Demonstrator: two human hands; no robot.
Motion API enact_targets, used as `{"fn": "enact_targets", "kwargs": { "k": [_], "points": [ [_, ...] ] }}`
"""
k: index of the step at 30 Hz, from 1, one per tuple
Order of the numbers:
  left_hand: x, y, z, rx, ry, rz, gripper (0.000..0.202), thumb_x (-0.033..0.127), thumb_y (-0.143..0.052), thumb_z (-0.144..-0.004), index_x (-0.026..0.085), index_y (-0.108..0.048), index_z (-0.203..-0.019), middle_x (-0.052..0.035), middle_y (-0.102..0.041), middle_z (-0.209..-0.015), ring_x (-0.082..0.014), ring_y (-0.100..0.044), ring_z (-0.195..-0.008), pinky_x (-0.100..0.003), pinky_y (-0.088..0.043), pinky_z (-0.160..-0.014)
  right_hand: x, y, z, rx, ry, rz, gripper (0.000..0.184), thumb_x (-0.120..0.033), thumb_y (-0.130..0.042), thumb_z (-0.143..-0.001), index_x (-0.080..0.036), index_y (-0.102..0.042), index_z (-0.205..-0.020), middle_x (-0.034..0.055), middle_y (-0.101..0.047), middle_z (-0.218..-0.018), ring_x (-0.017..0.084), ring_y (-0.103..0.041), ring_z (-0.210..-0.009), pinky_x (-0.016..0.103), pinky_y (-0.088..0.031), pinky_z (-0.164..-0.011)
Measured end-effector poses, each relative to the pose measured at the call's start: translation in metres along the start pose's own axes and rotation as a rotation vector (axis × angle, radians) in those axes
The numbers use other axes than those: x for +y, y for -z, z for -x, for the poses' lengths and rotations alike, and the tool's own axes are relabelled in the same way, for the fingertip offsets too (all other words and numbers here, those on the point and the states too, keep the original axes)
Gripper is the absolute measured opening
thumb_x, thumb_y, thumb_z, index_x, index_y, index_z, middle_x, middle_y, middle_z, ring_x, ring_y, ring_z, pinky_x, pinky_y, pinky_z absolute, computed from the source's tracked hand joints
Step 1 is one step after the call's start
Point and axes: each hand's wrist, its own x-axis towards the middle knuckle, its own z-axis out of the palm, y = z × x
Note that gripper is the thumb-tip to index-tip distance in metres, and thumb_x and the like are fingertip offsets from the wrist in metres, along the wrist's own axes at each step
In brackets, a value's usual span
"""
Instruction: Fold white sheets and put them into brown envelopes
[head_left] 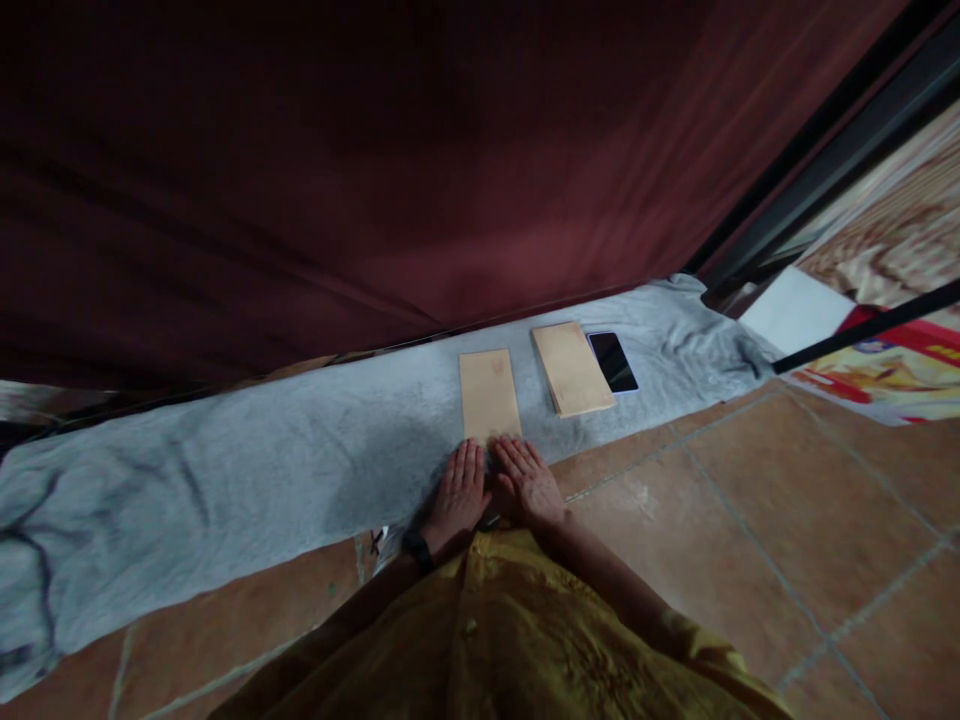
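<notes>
A single tan paper envelope [489, 390] lies flat on the grey cloth [315, 450]. At its near edge my left hand [461, 488] rests with the fingers stretched out, their tips on the paper. Beside it my right hand [529, 482] lies flat too, its fingertips touching the envelope's near right part. Both thumbs are close together, and the hands cover the near edge. Right of this envelope is a small stack of similar tan envelopes [574, 370]. A dark-screened phone [613, 362] lies against the stack's right side.
Behind the cloth-covered surface hangs a dark red curtain [450, 180]. Dark metal bars [825, 170] slant down at the right, near a white sheet [796, 310] and a red and yellow printed package [892, 365]. Brown floor tiles [750, 520] lie below.
</notes>
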Motion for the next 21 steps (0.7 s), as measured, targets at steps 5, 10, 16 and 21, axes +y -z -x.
{"fn": "enact_targets", "kwargs": {
  "k": [5,10,16,21],
  "points": [
    [0.009,-0.002,-0.004,-0.012,0.033,-0.035,0.072,0.025,-0.048,-0.092,-0.002,-0.031,-0.156,-0.0286,-0.029,-0.161,-0.0364,-0.026,-0.153,-0.052,-0.027,-0.124,-0.014,-0.013,-0.002,-0.011,0.037,-0.036,0.056,-0.027,-0.045,-0.104,-0.015,-0.036,-0.158,0.0106,-0.045,-0.158,0.024,-0.041,-0.147,0.048,-0.033,-0.123],
    [0.017,-0.003,-0.006,-0.003,0.065,-0.048,0.073,0.026,-0.048,-0.09,-0.006,-0.032,-0.154,-0.0314,-0.032,-0.159,-0.0377,-0.03,-0.151,-0.052,-0.027,-0.124,-0.01,-0.008,-0.001,-0.043,0.005,-0.004,0.053,-0.026,-0.045,-0.104,-0.019,-0.04,-0.156,0.0075,-0.047,-0.157,0.024,-0.044,-0.145,0.047,-0.032,-0.123],
    [0.012,-0.003,-0.005,-0.029,0.034,-0.035,0.082,0.04,-0.053,-0.093,-0.005,-0.027,-0.156,-0.0312,-0.028,-0.16,-0.0388,-0.025,-0.153,-0.054,-0.026,-0.124,-0.003,-0.001,0.0,-0.016,-0.084,0.046,0.049,-0.029,-0.04,-0.106,-0.017,-0.044,-0.154,0.0089,-0.049,-0.156,0.023,-0.043,-0.145,0.046,-0.029,-0.124],
    [-0.011,0.001,0.001,-0.064,-0.072,-0.036,0.085,0.052,-0.047,-0.098,-0.002,-0.024,-0.158,-0.0286,-0.024,-0.163,-0.0353,-0.019,-0.155,-0.05,-0.021,-0.127,0.01,0.004,0.006,0.011,-0.075,0.066,0.05,-0.029,-0.036,-0.107,-0.014,-0.042,-0.154,0.0109,-0.049,-0.156,0.022,-0.043,-0.145,0.045,-0.028,-0.124]
  ]
}}
